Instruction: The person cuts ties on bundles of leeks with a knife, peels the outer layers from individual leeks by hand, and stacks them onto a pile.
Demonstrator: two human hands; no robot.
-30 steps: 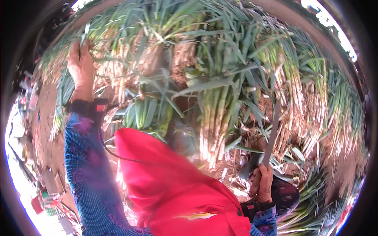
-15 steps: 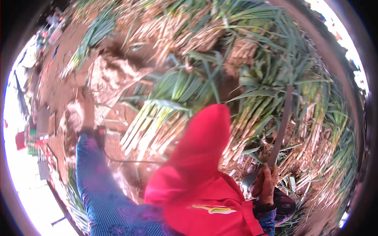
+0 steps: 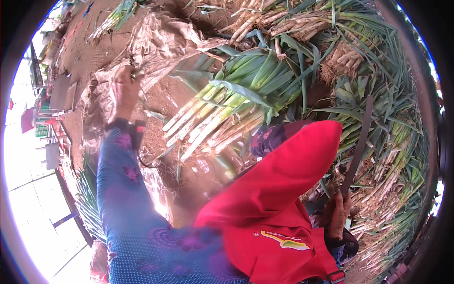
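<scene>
Firmly, right hand point(image 3: 336, 213) grips long flat blade point(image 3: 358, 142); left hand point(image 3: 124, 90) clutches crinkled sheet point(image 3: 161, 42).

Bare dirt ground point(image 3: 161, 97); crumpled sheet point(image 3: 156, 42), leek bundle point(image 3: 222, 109), leek heaps point(image 3: 392, 156) directly on it.

Leeks point(image 3: 227, 109) lie on the ground between the sheet point(image 3: 156, 42) — left — and the knife point(image 3: 358, 142) at right.
</scene>
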